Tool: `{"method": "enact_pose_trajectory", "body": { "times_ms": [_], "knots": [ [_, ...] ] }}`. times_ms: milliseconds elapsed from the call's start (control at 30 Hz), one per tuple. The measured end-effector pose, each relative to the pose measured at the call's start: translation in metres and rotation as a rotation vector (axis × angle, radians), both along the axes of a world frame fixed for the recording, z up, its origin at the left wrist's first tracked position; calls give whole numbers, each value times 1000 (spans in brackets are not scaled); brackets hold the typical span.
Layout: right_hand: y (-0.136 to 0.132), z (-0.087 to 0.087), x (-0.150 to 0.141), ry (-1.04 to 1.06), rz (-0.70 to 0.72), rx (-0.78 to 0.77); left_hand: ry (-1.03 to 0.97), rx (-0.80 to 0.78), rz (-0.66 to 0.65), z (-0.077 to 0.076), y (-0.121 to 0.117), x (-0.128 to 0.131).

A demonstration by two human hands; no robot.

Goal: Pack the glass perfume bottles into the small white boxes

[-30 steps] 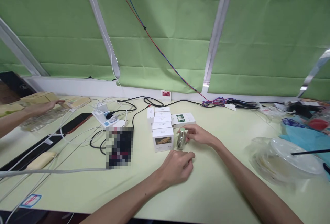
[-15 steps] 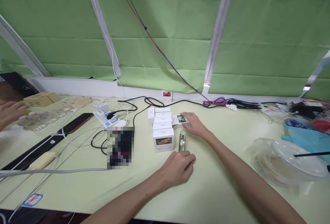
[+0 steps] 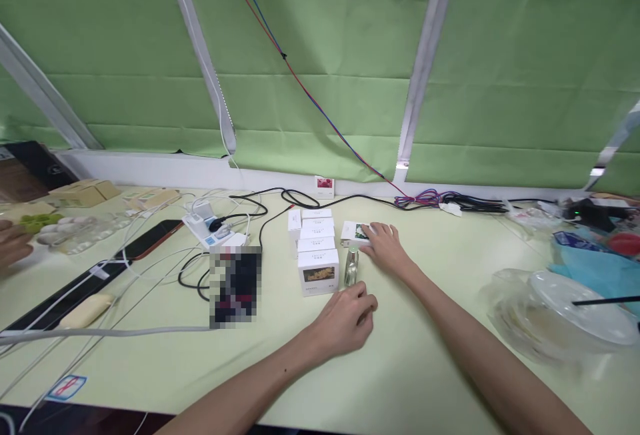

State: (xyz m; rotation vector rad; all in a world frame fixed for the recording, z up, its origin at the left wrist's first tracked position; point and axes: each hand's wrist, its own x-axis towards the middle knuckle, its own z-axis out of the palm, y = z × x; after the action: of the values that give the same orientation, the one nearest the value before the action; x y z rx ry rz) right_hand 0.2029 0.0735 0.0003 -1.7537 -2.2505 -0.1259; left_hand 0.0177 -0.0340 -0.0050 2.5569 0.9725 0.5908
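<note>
Stretched over a small white box (image 3: 349, 230) with a flower picture, my right hand (image 3: 384, 245) has its fingers closed on the box's right end. Closer to me, my left hand (image 3: 345, 318) rests on the table with curled fingers; whatever they may hold is hidden. A small glass bottle (image 3: 351, 268) with a pale green cap leans slightly just beyond its knuckles, and I cannot tell whether they touch. Left of the bottle stands a row of white boxes (image 3: 319, 277), the nearest with a yellow flower picture.
A power strip (image 3: 203, 230) and cables lie left, near a pixelated dark object (image 3: 235, 288). At far left, a co-worker's hand (image 3: 13, 243) is beside clear trays (image 3: 95, 231). A lidded bowl in plastic (image 3: 583, 305) stands right. Another white box (image 3: 325, 186) is by the wall.
My right hand has let go of the bottle, taken hold of the flat white box and moved it right, away from the row. My left hand has barely moved. The co-worker's hand has drawn back left.
</note>
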Motion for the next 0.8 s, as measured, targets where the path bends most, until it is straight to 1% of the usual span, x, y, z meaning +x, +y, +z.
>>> {"method": "enact_pose_trajectory", "body": {
  "times_ms": [233, 533, 667, 800],
  "knots": [
    [-18, -7, 19, -31, -82, 39, -94, -87, 37, 5, 2, 1],
    [-52, -16, 40, 2, -113, 25, -152, -201, 131, 2, 7, 2],
    [-66, -15, 45, 107, -110, 29, -171, -221, 149, 2, 9, 3],
    [-72, -11, 47, 320, -102, 48, -186, -255, 158, 4, 9, 2]
  ]
}}
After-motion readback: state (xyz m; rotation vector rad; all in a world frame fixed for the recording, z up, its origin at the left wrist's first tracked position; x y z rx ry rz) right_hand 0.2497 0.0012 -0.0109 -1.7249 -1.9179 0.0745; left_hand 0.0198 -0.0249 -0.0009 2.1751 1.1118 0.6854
